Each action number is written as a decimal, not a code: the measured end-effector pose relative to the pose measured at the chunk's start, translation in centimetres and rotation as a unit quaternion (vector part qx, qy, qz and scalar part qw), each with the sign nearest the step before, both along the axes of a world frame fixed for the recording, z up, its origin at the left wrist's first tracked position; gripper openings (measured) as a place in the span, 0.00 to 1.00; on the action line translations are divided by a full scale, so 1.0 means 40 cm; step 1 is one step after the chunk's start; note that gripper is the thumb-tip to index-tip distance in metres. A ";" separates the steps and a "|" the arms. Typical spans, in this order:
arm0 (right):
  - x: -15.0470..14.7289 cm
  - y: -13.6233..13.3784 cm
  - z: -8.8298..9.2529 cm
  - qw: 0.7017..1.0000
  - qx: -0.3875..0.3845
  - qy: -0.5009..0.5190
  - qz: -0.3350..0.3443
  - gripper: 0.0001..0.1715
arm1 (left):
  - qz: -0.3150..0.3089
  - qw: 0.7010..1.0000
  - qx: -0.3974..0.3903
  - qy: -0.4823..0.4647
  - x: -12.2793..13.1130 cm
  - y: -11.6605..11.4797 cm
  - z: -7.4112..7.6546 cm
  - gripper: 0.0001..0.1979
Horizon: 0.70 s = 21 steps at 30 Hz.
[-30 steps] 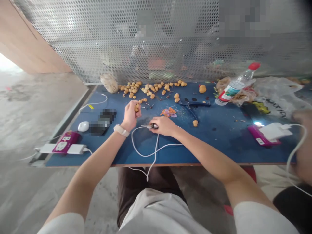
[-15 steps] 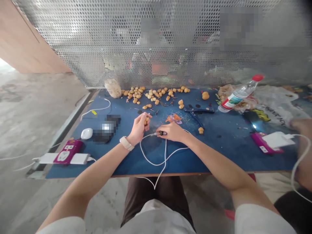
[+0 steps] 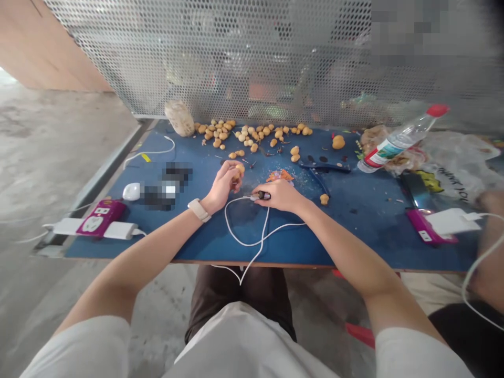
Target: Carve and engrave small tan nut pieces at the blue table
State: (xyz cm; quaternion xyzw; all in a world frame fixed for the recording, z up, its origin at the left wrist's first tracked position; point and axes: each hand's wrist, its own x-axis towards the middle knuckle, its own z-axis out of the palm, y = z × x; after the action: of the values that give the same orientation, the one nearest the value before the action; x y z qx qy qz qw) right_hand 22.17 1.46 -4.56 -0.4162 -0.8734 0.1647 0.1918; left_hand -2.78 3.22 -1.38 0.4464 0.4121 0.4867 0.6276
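Left hand (image 3: 223, 187) is gripping a small, tan, rounded piece (image 3: 240, 169) over the flat blue tabletop (image 3: 338, 236); right hand (image 3: 282, 195) is clasping a dark, cylindrical tool (image 3: 265, 195) near a looped white cable (image 3: 263, 235).

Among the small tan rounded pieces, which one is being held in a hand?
The tan piece in the left hand; the others in view lie on the blue table.

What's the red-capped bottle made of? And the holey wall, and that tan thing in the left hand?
Bottle: probably shiny plastic, being see-through. Holey wall: likely dull grey metal, evenly punched. Tan thing in the left hand: maybe dried gourd or wood, smooth, yellowish, rounded.
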 end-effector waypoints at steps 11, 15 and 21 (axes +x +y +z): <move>0.002 0.002 0.016 1.000 0.005 -0.016 -0.011 0.09 | -0.022 0.999 0.030 -0.011 0.000 0.003 -0.024 0.05; -0.001 -0.001 0.023 0.999 0.002 -0.022 -0.023 0.07 | -0.016 1.000 0.019 -0.016 0.005 -0.004 -0.037 0.13; -0.001 0.003 0.019 1.000 -0.003 0.004 -0.012 0.09 | -0.025 0.999 0.023 -0.018 0.011 -0.014 -0.033 0.16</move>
State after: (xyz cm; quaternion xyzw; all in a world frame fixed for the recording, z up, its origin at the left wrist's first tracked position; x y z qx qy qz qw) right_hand 22.15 1.59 -3.81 -0.4268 -0.8669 0.1670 0.1961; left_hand -2.35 2.68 -2.70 0.4619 0.3787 0.4883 0.6363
